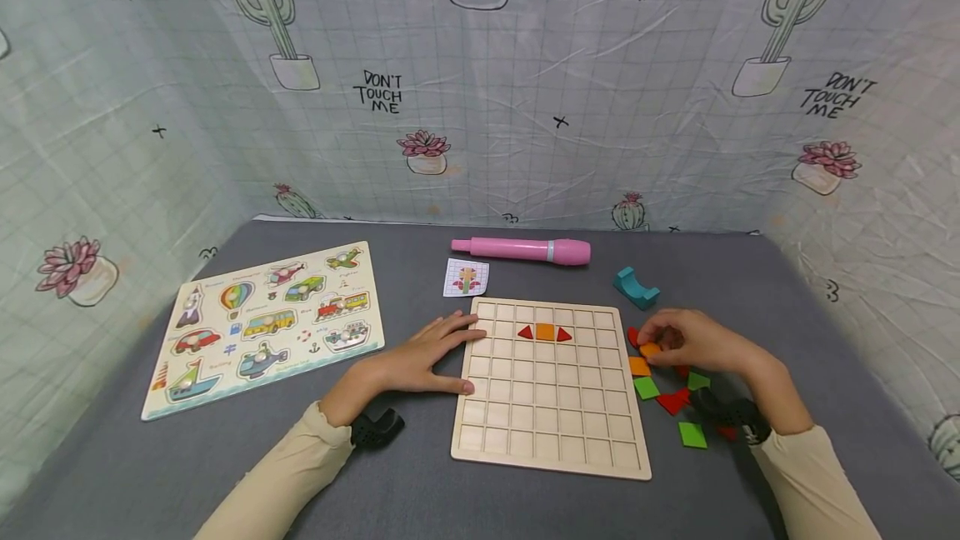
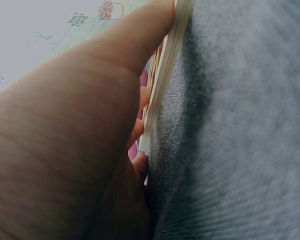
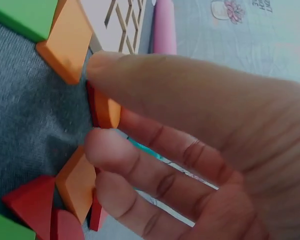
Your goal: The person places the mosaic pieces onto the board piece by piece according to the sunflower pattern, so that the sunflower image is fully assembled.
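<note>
A square wooden grid board [image 1: 551,390] lies flat, with an orange square [image 1: 545,332] between two red triangles [image 1: 526,332] in an upper row. My left hand [image 1: 423,357] rests at the board's left edge, thumb and fingers spread and touching it. Beyond the board's right side, my right hand [image 1: 693,340] pinches an orange piece with a curved edge [image 3: 108,111] between thumb and index finger; the index fingertip is partly hidden. Loose pieces lie around that hand: an orange square [image 1: 639,366], green squares [image 1: 692,435] and red pieces [image 1: 672,402].
A small pattern card [image 1: 466,277] sits above the board, and a pink marker-shaped stick [image 1: 521,250] lies behind it. At the back right is a teal curved block [image 1: 636,287]. A vehicle puzzle board [image 1: 266,327] occupies the left side. Patterned cloth [image 1: 480,107] encloses the table.
</note>
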`<state>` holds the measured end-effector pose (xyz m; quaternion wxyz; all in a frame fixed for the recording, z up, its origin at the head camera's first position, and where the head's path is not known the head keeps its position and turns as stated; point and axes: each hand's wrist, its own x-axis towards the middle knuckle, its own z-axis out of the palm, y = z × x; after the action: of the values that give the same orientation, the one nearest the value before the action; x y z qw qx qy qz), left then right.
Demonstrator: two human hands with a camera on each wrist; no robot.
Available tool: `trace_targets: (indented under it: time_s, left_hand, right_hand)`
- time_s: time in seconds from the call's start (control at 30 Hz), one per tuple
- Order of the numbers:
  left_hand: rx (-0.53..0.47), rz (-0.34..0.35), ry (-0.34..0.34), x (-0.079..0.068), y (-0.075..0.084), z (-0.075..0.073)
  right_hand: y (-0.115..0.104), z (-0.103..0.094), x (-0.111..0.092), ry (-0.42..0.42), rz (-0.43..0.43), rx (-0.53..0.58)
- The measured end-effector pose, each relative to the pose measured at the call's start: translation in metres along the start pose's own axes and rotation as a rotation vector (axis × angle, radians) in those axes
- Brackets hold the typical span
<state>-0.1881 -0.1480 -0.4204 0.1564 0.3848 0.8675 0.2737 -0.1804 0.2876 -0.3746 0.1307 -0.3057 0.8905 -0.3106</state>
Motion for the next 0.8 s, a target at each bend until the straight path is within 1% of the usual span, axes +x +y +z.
trace_targets:
  time_s: [0.13, 0.3, 0.43, 0.57, 0.8]
  left_hand:
    - [-0.009, -0.003, -0.006, 0.000, 0.000, 0.000]
    - [-0.013, -0.007, -0.004, -0.001, -0.001, 0.002]
    - [-0.012, -0.007, -0.002, -0.001, 0.000, 0.003]
    - [-0.017, -0.011, -0.006, -0.001, 0.000, 0.003]
    - [-0.014, -0.007, -0.007, 0.000, 0.000, 0.001]
  right_hand:
    - [-0.003, 0.002, 0.002, 0.012, -0.031, 0.008]
    - [-0.008, 0.008, 0.009, 0.005, -0.064, 0.007]
    - [-0.013, 0.011, 0.015, -0.025, -0.068, 0.035]
    - [-0.019, 0.016, 0.021, -0.054, -0.097, 0.074]
    - [-0.026, 0.026, 0.034, -0.077, -0.128, 0.105]
